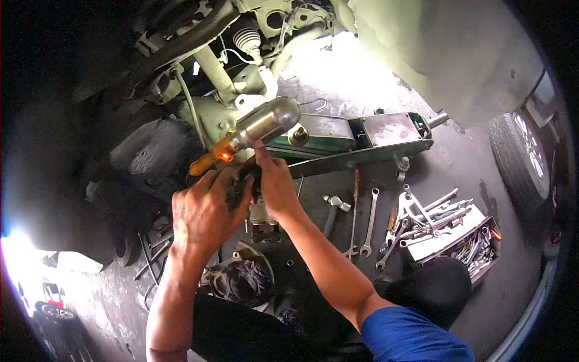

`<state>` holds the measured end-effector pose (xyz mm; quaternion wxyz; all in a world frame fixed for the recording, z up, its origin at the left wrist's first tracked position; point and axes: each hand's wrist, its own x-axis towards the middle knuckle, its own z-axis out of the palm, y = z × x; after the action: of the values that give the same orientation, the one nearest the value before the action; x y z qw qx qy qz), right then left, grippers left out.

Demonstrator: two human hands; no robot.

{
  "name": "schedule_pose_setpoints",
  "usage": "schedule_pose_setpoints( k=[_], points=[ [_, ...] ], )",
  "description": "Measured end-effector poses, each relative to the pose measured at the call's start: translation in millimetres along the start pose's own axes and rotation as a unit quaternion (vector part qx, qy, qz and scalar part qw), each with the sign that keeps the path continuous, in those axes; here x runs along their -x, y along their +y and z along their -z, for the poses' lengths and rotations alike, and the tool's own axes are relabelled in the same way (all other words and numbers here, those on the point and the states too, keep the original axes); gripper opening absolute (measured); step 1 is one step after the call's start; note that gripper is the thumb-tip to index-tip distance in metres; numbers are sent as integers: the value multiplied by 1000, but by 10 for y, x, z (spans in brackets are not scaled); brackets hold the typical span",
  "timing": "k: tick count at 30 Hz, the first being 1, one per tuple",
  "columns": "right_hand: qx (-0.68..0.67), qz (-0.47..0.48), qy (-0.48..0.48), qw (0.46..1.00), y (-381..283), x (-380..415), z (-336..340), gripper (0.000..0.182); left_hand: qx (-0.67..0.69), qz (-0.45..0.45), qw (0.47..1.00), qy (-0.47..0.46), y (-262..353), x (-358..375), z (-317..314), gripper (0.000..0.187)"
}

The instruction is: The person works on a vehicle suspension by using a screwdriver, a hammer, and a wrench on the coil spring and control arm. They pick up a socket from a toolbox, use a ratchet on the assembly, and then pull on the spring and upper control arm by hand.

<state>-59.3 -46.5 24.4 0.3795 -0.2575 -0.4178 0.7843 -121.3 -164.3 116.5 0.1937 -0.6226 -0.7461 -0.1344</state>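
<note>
My left hand (pixel 208 208) is closed, its fingers curled against a small dark part (pixel 246 172) between the hands. Beside it, my right hand (pixel 278 190) has its fingers bent around the same spot, with the index finger pointing up at the lamp. What exactly they grip is mostly hidden by the fingers. Just above hangs or rests a work lamp (pixel 268 123) with a metal shade, a hook and a yellow handle (pixel 208 163). Below the hands a metal part (pixel 264 223) stands on the floor.
Under the raised vehicle's suspension (pixel 217 75) lies a green floor jack (pixel 362 151). A hammer (pixel 338 204), a long screwdriver (pixel 355 199) and a wrench (pixel 371 220) lie at right, near a toolbox (pixel 482 247). A wheel (pixel 518 160) stands far right; a round housing (pixel 262 259) sits by my legs.
</note>
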Motion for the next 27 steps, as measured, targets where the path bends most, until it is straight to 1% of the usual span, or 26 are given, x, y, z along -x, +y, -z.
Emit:
schedule_pose_setpoints(
  k=[1,2,3,5,7,9,12,14,16,18,19,21,24,25,27],
  points=[
    [12,-13,-19,1000,12,2,9,67,-12,-5,1000,28,27,-4,9,30],
    [24,-26,-38,999,25,2,17,68,-12,-3,1000,17,29,9,6,30],
    [76,25,-26,996,54,-5,30,69,-12,0,1000,5,26,30,8,30],
    [177,126,-2,976,136,-30,74,71,-14,5,1000,-21,16,59,20,31],
    [220,152,6,964,137,-53,75,73,-16,8,998,-53,2,71,39,33],
    [206,102,-6,973,89,-105,25,76,-37,16,996,-77,-58,90,16,34],
    [199,64,-86,974,-52,-7,7,81,-52,16,995,-87,-130,122,-104,34],
    [228,37,-55,971,-5,-53,26,80,-54,14,995,-88,-133,131,-133,33],
    [273,44,-19,961,3,-69,34,80,-52,18,994,-95,-52,130,-115,30],
    [331,87,24,939,-11,-84,47,80,-14,39,993,-109,-14,130,-126,22],
    [310,85,12,947,-8,-86,53,80,4,49,992,-116,-9,123,-128,18],
    [265,80,-9,961,10,-91,71,79,31,35,994,-97,-32,95,-145,16],
    [288,114,19,951,51,-128,104,78,64,24,997,-47,-95,108,-276,18],
    [271,115,14,956,53,-138,116,77,74,20,997,-27,-111,112,-317,19],
    [235,116,6,965,27,-150,138,76,82,24,996,-27,-121,112,-337,18]
  ],
)
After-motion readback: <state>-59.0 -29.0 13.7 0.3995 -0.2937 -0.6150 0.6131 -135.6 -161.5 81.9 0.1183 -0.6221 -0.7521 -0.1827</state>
